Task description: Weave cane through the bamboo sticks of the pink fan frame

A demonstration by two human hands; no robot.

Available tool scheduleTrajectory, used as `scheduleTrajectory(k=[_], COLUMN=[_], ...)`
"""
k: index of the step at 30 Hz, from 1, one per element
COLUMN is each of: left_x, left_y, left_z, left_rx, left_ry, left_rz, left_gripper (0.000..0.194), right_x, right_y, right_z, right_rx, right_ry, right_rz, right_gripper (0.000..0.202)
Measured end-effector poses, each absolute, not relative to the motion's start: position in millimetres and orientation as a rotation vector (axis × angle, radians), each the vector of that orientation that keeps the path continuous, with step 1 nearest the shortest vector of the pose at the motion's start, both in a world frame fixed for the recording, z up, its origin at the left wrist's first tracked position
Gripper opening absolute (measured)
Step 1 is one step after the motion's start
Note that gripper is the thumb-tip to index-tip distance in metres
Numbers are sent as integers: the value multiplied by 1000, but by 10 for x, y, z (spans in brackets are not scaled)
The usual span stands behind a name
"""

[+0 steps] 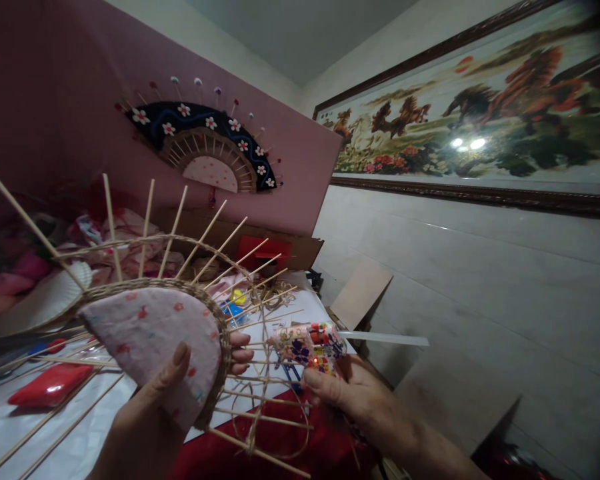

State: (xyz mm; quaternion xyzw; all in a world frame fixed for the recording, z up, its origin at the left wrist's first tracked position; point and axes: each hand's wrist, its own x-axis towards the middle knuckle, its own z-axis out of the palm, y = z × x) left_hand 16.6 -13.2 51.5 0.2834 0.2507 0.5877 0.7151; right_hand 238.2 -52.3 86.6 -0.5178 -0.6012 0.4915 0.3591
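My left hand [165,393] grips a half-round fan frame by its cloth-covered centre [160,333], thumb in front and fingers behind. The cloth is pale pink with small red flowers, edged with braided cord [225,353]. Thin wooden sticks [173,233] fan out from that edge, and a strand of twine [215,250] runs across them. My right hand [335,387] is closed around a hot glue gun [313,347] with a colourful pattern; a clear glue stick [385,338] sticks out of its back. The gun's nozzle is close to the sticks at the fan's right side; whether it touches is unclear.
A finished dark fan with flowers [210,127] is fixed to a pink board [290,153] behind. On the white table lie a red packet [50,385], loose sticks [65,427], twine coils [280,293] and a pleated white paper plate [55,293]. A framed horse picture [460,113] hangs right.
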Motion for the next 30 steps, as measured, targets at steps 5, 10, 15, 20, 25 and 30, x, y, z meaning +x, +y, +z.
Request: scheduleTrajectory(k=[5, 10, 15, 20, 25, 30], left_x=[160, 159, 172, 179, 168, 95], left_y=[-138, -158, -113, -62, -89, -82], left_z=[508, 543, 500, 447, 505, 562], left_rx=[645, 655, 651, 632, 585, 507], left_ry=[582, 581, 597, 608, 608, 564], left_rz=[1298, 1301, 1328, 1340, 1372, 1359], left_gripper=[54, 47, 52, 54, 52, 53], right_x=[2400, 2423, 2418, 2414, 2606, 3070], right_y=[-541, -545, -531, -539, -385, -28], right_z=[857, 810, 834, 968, 1054, 732], right_rx=[-1369, -1323, -1248, -1125, -1090, -1507], right_ry=[-1544, -1531, -1500, -1436, -1353, -1769], right_rz=[1211, 1222, 1222, 1192, 921, 431], right_gripper=[43, 44, 42, 37, 34, 33])
